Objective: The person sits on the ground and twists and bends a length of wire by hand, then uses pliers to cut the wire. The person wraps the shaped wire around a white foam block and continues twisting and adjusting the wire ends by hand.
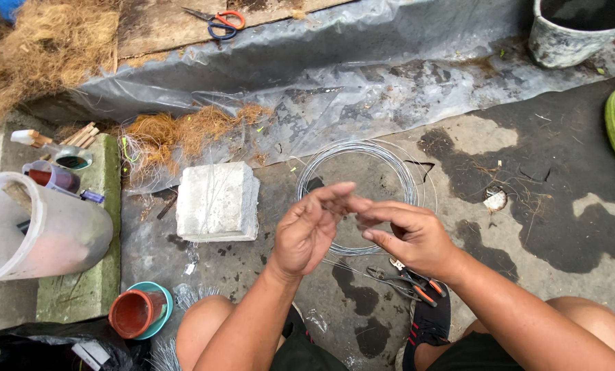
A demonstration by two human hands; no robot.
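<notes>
My left hand (312,229) and my right hand (410,235) meet fingertip to fingertip above the ground, pinching a thin grey wire between them. Under the hands, a coil of the same grey wire (390,161) lies on the concrete. Orange-handled pliers (410,282) lie on the ground just below my right hand, by my black shoe (427,323). My bare knees show at the bottom edge.
A white concrete block (216,200) sits left of the hands. Further left are a translucent plastic jug (39,230), small pots (137,311) and brown coconut fibre (183,130). Scissors (218,22) lie on a board at top. A grey bucket (568,31) stands top right on clear plastic sheeting (362,82).
</notes>
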